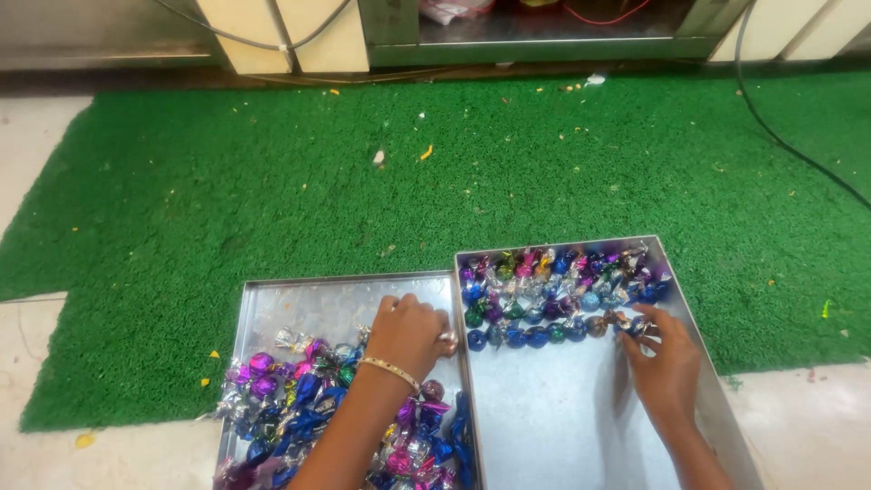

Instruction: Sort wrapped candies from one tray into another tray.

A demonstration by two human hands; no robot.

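Two shallow metal trays lie side by side on a green mat. The left tray (272, 299) holds a loose heap of foil-wrapped candies (299, 399) in blue, purple, pink and silver. My left hand (410, 328), with a bangle on the wrist, reaches over that heap and its fingers close on a wrapped candy (447, 342) by the tray's right wall. The right tray (562, 408) has candies set in neat rows (553, 286) along its far end. My right hand (667, 363) rests inside it, fingertips pinching a blue candy (633, 325) at the end of the nearest row.
The green artificial-grass mat (435, 163) covers pale floor and is strewn with small scraps. A black cable (789, 145) runs across its right side. Metal furniture and beige legs stand along the far edge (535, 41).
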